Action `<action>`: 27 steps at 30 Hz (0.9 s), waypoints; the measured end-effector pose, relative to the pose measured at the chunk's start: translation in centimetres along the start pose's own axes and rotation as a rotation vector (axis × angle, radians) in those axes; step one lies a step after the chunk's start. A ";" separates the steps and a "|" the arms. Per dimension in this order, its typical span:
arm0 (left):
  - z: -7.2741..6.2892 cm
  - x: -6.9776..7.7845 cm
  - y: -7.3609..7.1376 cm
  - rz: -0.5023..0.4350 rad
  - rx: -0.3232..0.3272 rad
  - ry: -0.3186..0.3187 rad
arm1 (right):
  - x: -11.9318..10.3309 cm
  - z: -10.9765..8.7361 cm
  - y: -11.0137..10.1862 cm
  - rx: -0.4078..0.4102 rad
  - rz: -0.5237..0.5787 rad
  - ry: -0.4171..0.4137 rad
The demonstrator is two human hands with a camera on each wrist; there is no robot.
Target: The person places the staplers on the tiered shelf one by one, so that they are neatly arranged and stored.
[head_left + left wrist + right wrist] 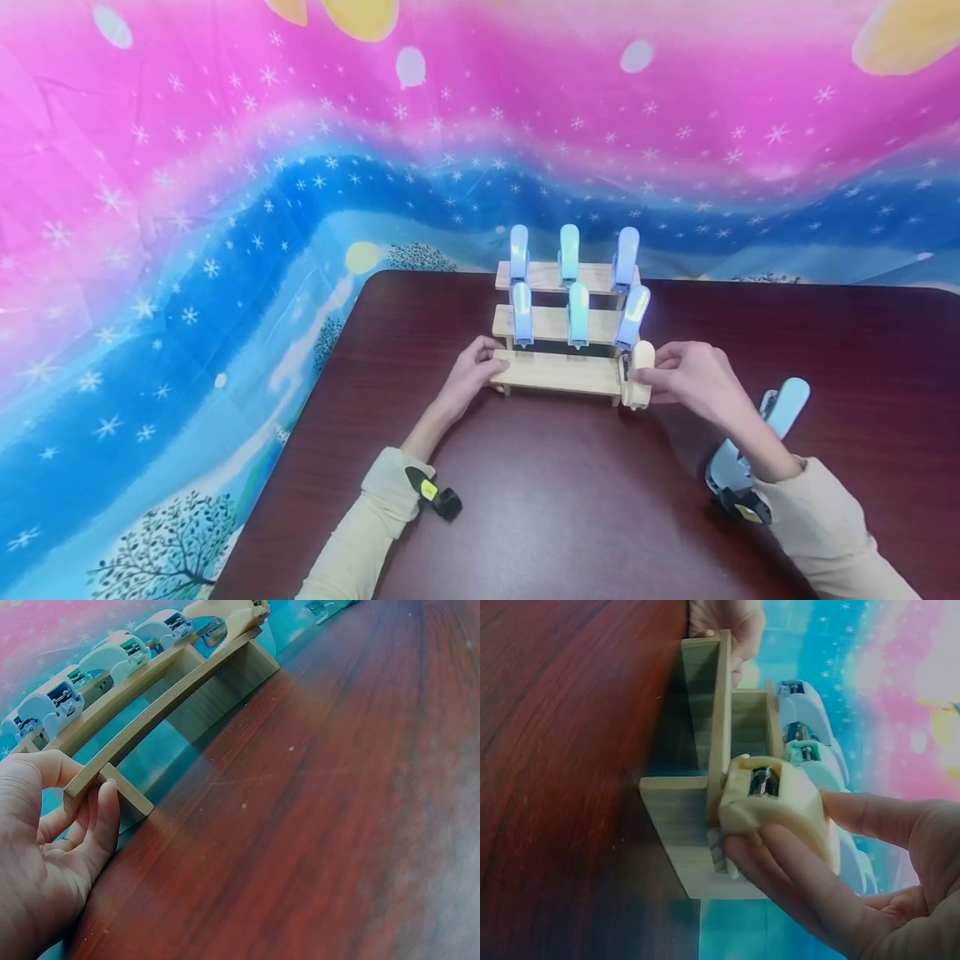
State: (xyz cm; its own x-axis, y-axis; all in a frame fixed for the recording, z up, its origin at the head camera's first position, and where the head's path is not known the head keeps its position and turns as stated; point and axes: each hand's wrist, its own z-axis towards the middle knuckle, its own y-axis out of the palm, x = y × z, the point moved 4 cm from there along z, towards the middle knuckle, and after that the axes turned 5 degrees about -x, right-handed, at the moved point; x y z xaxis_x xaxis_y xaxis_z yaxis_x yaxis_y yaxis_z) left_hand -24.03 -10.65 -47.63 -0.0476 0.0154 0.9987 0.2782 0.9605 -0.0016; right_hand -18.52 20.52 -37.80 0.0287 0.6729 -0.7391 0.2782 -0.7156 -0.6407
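Note:
A three-step wooden display stand (555, 372) sits on the table. My left hand (477, 367) grips the left end of its lowest step, fingers bent round the board (135, 735). At the opposite end, my right hand (697, 377) pinches a cream stapler (641, 375) between thumb and fingers. This stapler (787, 802) is at the right edge of the lowest step; whether the step bears its weight I cannot tell. Mint staplers (577, 312) stand mid-row on the middle and top steps, flanked by lavender-blue staplers (522, 312).
A larger light blue stapler (787, 407) stands on the dark red-brown table (510, 492) to the right, partly hidden by my right forearm. Behind the table hangs a pink and blue cloth (450, 142). Black straps with cameras (442, 500) are on both wrists.

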 end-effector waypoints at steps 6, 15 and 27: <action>0.2 0.3 -0.1 0.012 -0.010 -0.019 | 0.1 0.3 0.2 0.032 0.040 -0.019; -0.2 0.0 0.1 0.005 0.013 0.011 | 0.5 0.4 0.1 0.033 0.035 -0.031; -0.1 0.0 0.0 0.011 0.000 0.010 | 1.2 0.1 -2.2 0.007 -0.001 -0.073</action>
State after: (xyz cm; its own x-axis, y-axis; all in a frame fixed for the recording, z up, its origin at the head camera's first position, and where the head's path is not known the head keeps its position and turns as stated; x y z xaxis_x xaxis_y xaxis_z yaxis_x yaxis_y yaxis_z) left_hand -23.88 -10.65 -47.63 -0.0349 0.0234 0.9991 0.2789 0.9602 -0.0128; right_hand -19.24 22.93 -37.29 -0.0416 0.6586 -0.7513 0.2711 -0.7163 -0.6429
